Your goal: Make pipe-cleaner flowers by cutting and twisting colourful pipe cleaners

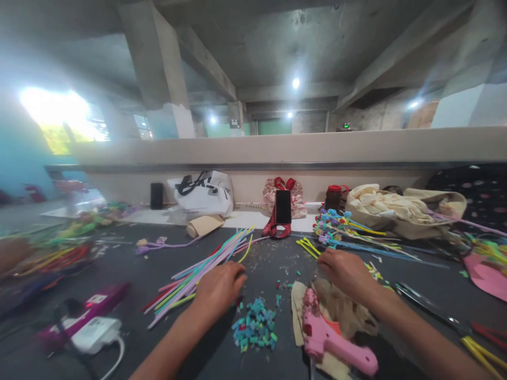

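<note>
My left hand rests knuckles-up on the dark table, fingers curled under, at the near end of a fan of coloured pipe-cleaner sticks. My right hand lies closed over a crumpled beige cloth, its fingers turned down and hidden. A pile of small teal foam bits sits between my forearms. A pink glue gun lies on the cloth just below my right hand.
A phone on a red stand faces me at the back. Behind it are a white bag, a floral pouch, a dark jar and a beige bag. Made flowers lie right; a power strip and scissors lie near.
</note>
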A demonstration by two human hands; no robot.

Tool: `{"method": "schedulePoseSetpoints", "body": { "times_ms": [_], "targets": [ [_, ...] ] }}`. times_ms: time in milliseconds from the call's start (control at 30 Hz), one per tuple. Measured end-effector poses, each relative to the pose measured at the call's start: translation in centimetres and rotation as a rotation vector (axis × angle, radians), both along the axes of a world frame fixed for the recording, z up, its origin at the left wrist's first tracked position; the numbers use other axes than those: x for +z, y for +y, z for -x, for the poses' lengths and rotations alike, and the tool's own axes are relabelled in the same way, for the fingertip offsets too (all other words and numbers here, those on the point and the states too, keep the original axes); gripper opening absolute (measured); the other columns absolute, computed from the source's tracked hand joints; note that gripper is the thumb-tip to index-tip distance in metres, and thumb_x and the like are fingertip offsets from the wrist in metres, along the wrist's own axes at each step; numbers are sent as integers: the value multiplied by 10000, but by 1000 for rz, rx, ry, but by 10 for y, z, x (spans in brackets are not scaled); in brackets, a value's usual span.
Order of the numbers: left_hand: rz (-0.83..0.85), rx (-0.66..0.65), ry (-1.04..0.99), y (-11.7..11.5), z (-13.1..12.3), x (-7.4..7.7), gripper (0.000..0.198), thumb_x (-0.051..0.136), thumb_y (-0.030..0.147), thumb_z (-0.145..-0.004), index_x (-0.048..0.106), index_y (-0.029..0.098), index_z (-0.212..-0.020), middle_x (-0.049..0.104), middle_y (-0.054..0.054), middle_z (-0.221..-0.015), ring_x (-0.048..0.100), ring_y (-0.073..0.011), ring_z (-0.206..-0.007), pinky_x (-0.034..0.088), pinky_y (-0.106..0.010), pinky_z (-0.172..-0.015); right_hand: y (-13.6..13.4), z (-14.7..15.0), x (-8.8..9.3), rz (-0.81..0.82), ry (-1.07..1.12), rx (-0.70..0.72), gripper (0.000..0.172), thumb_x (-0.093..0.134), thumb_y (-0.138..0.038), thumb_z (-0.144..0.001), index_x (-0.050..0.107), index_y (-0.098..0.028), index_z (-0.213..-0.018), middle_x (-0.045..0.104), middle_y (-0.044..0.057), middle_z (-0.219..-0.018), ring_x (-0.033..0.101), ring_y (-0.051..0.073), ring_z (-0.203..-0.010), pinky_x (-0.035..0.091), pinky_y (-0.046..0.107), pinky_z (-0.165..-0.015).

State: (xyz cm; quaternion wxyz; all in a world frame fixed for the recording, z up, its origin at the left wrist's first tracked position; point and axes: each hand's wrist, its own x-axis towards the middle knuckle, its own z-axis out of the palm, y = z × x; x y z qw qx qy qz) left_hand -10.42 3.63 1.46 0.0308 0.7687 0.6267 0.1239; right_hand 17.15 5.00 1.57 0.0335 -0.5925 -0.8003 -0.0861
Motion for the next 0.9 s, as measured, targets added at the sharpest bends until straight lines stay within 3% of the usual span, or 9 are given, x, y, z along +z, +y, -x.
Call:
{"method": "schedulePoseSetpoints", "body": {
  "times_ms": [100,267,367,500,600,733,800,900],
  "targets": [
    [6,22,17,7,5,-14,268,403,251,-764,622,180,-900,648,-98,-938,584,-242,-890,410,-337,-742,18,22,2,144,-65,69,175,451,-262,-863,591,-157,-872,615,29,-895,581,150,-807,459,321,-705],
    [-19,-10,-17,5,-2,-35,207,429,230,-749,611,183,-836,611,-78,-925,565,-209,-882,402,-300,-749,44,51,-4,288,-149,103,202,505,-289,-839,561,-147,-970,596,40,-964,584,161,-825,484,356,-712],
    [-20,-96,-92,-1,-9,-36,176,448,231,-747,614,192,-786,617,-55,-865,569,-187,-845,404,-275,-738,41,71,-8,317,-144,164,201,503,-285,-840,558,-150,-978,592,44,-977,581,166,-841,480,362,-723],
    [11,-251,-235,-9,-13,-26,173,453,243,-767,626,238,-786,657,22,-812,587,-116,-786,408,-187,-706,30,96,-7,390,-65,357,192,512,-303,-833,578,-146,-921,616,20,-869,595,142,-750,490,324,-666],
    [-13,-222,-303,-9,-6,-19,212,409,251,-795,612,230,-849,669,19,-833,590,-114,-781,410,-193,-693,31,96,1,358,28,444,184,487,-281,-848,574,-145,-936,622,12,-860,592,138,-749,481,316,-666],
    [-37,-133,-284,-2,10,-22,219,419,242,-774,621,177,-827,668,-57,-854,588,-185,-811,404,-273,-704,34,78,5,265,56,394,162,487,-232,-820,601,-138,-886,646,23,-782,594,146,-689,437,264,-582],
    [-35,-135,-266,0,13,-26,209,430,236,-764,625,176,-809,666,-63,-850,586,-193,-813,400,-283,-709,25,71,1,243,32,407,158,508,-237,-780,628,-150,-833,654,29,-745,590,153,-653,392,244,-538],
    [-29,-173,-247,0,9,-29,202,434,252,-767,625,198,-803,662,-43,-844,582,-182,-819,396,-271,-717,1,69,-5,216,-14,506,139,518,-251,-751,646,-196,-760,649,17,-757,573,159,-706,355,259,-609]
  ]
}}
